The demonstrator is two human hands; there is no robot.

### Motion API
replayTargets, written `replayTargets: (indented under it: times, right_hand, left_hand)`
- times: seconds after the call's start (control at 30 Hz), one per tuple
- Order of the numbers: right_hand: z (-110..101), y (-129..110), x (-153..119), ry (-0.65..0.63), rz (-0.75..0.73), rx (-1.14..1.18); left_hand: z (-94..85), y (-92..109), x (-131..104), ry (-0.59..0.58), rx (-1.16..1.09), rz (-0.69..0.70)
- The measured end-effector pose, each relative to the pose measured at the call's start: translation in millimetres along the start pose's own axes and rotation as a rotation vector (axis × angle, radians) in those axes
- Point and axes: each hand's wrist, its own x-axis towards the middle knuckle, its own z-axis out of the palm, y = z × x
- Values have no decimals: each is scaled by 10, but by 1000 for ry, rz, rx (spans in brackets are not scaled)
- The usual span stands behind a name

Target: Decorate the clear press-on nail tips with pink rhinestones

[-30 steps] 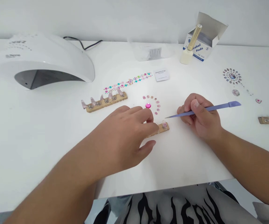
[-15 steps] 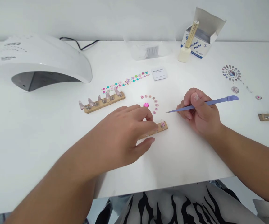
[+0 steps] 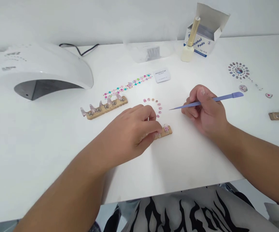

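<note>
My left hand [image 3: 137, 130] is over a small wooden strip [image 3: 169, 131], thumb and fingers pinched together at it. Whatever they grip is too small or hidden to name. A decorated nail tip [image 3: 166, 128] stands on the strip's right end; my hand covers the left part. My right hand [image 3: 206, 111] holds purple tweezers [image 3: 226, 97], their thin point aimed left above the table. Between the hands lies an arc of small pink gems [image 3: 159, 104].
A white nail lamp [image 3: 54, 67] stands at the left. Around lie a strip with nail tips [image 3: 105, 109], flower gems [image 3: 129, 85], an alcohol pad packet [image 3: 162, 75], a bottle [image 3: 187, 53], an open box [image 3: 203, 42], round gems [image 3: 238, 70] and another strip [image 3: 276, 116].
My left thumb has closed up against the fingers at the strip. The bright pink gem inside the arc no longer shows. The view has shifted slightly.
</note>
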Motion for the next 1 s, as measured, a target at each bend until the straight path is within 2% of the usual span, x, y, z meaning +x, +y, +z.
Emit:
replayTargets:
  times: [0.37,1.0]
  right_hand:
    - [-18,9,38,69,12,3]
    - [-43,24,48,62,-5,23]
  left_hand:
    - [41,-44,4,-3,37,39]
    - [47,-77,0,20,83,88]
